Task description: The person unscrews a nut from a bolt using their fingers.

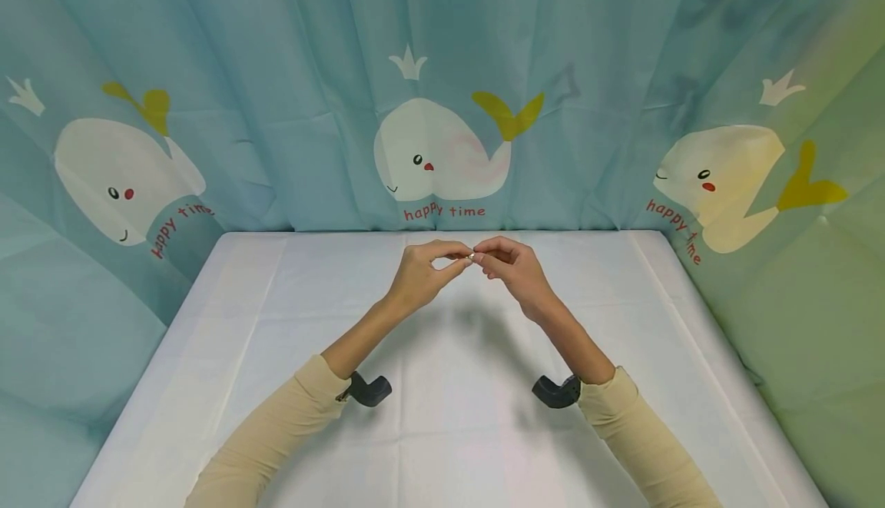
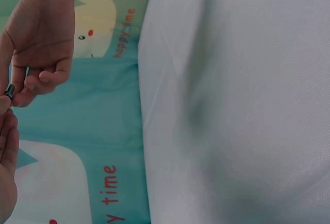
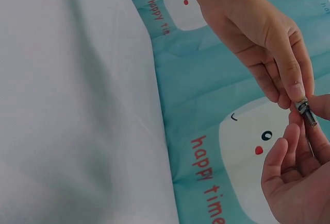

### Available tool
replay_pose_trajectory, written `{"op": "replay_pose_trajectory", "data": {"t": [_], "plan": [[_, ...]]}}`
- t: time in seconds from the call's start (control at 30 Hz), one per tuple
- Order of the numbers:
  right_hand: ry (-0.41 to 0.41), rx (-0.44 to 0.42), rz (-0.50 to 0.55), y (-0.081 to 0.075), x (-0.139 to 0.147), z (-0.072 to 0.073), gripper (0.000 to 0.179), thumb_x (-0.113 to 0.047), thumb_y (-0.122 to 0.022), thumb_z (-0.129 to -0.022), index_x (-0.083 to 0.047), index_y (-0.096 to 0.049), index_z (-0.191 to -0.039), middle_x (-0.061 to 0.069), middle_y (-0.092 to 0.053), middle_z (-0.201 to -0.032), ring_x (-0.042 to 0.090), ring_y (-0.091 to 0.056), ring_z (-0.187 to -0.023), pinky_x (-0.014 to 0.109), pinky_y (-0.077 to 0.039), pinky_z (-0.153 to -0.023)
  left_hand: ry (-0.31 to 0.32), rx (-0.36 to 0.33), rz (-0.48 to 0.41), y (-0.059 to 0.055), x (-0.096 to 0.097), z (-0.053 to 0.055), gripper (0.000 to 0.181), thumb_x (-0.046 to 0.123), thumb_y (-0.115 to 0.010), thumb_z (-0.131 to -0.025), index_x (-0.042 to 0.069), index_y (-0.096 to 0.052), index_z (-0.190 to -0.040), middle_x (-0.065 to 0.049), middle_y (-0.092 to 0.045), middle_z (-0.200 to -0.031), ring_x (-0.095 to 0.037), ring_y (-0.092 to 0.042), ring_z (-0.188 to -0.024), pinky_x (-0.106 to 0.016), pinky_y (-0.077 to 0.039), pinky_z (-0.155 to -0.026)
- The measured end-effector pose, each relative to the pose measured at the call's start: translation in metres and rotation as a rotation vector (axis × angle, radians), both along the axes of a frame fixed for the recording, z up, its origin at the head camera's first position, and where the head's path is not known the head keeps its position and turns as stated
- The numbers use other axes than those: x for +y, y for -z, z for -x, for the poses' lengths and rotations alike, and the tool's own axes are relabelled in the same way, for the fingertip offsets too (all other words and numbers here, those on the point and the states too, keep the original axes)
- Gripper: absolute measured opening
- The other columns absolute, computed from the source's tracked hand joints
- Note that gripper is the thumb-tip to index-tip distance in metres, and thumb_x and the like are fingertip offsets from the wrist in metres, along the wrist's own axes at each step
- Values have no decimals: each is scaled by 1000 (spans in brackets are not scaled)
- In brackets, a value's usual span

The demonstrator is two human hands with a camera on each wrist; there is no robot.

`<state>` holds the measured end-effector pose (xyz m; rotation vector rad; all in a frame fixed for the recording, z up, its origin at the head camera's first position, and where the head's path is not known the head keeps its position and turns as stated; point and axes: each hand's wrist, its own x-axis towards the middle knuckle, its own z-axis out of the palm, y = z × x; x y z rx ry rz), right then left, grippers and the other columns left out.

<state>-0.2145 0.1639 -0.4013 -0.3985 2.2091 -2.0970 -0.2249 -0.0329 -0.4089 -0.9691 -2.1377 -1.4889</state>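
Observation:
Both hands meet above the far part of the table around a small metal bolt [image 3: 308, 115]. Its threaded shank shows in the right wrist view, with a nut-like collar at the upper end. My left hand [image 1: 423, 271] pinches that collar end between thumb and index finger. From the other side, my right hand [image 1: 517, 271] holds the shank between thumb and fingers, its other fingers loosely bent. In the head view the bolt is a tiny bright spot between the fingertips. At the left edge of the left wrist view, fingers partly cover the bolt [image 2: 9, 91].
A white cloth [image 1: 449, 431] covers the table under both arms. Blue-green curtains [image 1: 304, 170] with printed whales hang behind the table and along both sides. A dark curved wrist mount [image 1: 371, 390] sits by the left sleeve, and another mount [image 1: 555, 392] by the right sleeve.

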Motion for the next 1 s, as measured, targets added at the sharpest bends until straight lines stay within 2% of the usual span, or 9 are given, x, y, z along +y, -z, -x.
{"op": "replay_pose_trajectory", "data": {"t": [0.2, 0.47, 0.67, 0.77, 0.9, 1.0], "plan": [[-18, 53, 4, 0, 1, -1, 19, -7, -68, -93, 3, -67, -109, 2, -65, -104, 21, -61, -87, 31, -52, -76, -17, 3, 20, 0, 0, 0, 11, 3, -76, -88, 3, -78, -98, -5, -75, -94, -14, -69, -86, -27, -56, -77], [-32, 82, 16, 1, 2, 0, 15, -1, -69, -91, -2, -69, -106, 0, -65, -102, 18, -60, -78, 27, -51, -73, -18, 0, 23, -1, 0, 0, 10, 2, -75, -88, 3, -77, -97, -5, -75, -93, -14, -69, -86, -27, -55, -78], [-48, 66, 2, -1, 2, -1, 29, -3, -67, -93, 3, -61, -121, 9, -61, -116, 18, -62, -82, 31, -52, -76, -18, -5, 20, 0, 0, -1, 10, 2, -76, -88, 3, -78, -98, -6, -75, -94, -14, -69, -86, -26, -56, -77], [-14, 34, -28, -2, 1, -1, 32, -12, -66, -96, 3, -61, -123, 8, -64, -111, 18, -60, -82, 32, -51, -74, -16, 4, 18, 0, 0, -1, 11, 3, -76, -88, 3, -78, -99, -6, -75, -95, -15, -69, -87, -27, -56, -77], [19, -18, -54, -2, 1, -1, 29, -22, -65, -98, 2, -66, -115, 4, -69, -97, 19, -59, -82, 31, -52, -74, -9, 14, 15, -1, 0, 0, 11, 4, -76, -89, 3, -78, -99, -5, -75, -95, -15, -69, -87, -27, -56, -79], [24, -31, -63, -3, 1, -1, 28, -24, -66, -97, 2, -68, -109, 4, -70, -93, 19, -60, -84, 31, -52, -76, -5, 19, 12, -1, 0, 0, 11, 4, -76, -89, 4, -78, -99, -5, -75, -94, -15, -69, -86, -28, -56, -79]]}}
